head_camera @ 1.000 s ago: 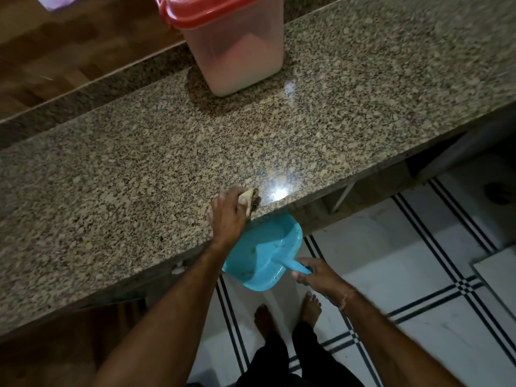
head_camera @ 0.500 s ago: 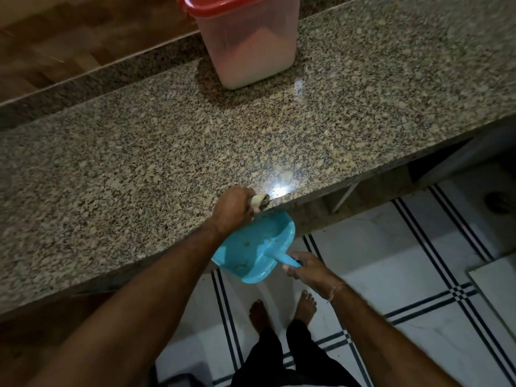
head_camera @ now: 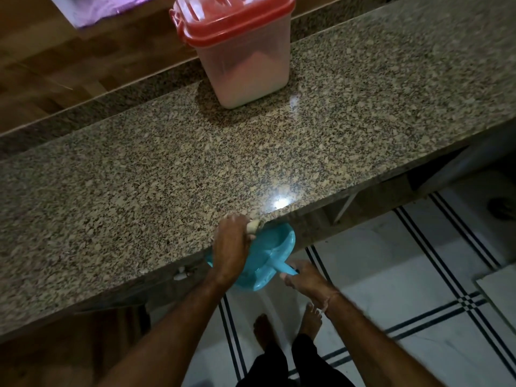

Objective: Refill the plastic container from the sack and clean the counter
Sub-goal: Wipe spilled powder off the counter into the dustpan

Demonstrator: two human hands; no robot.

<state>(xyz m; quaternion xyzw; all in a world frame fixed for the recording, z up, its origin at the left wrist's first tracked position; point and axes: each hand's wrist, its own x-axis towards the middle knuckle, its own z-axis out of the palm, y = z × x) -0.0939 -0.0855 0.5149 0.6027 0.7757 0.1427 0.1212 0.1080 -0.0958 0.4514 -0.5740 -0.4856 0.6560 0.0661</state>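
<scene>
A clear plastic container [head_camera: 245,62] with a red lid stands closed at the back of the speckled granite counter [head_camera: 139,177], partly filled with pale powder. My left hand [head_camera: 231,244] is at the counter's front edge, shut on a small pale sponge or cloth [head_camera: 252,226]. Just below that edge my right hand [head_camera: 304,277] grips the handle of a blue dustpan [head_camera: 275,244], held under the lip. The left hand covers part of the pan. No sack is clearly in view.
A wooden surface [head_camera: 69,60] lies beyond the counter, with something purple [head_camera: 92,7] at the top edge. White floor tiles [head_camera: 391,275] with black lines spread below right. My bare feet [head_camera: 287,328] stand near the counter base.
My left hand stays at the counter's edge with the sponge, now reaching further over the dustpan. The view has tilted, so the container's lid shows fully.
</scene>
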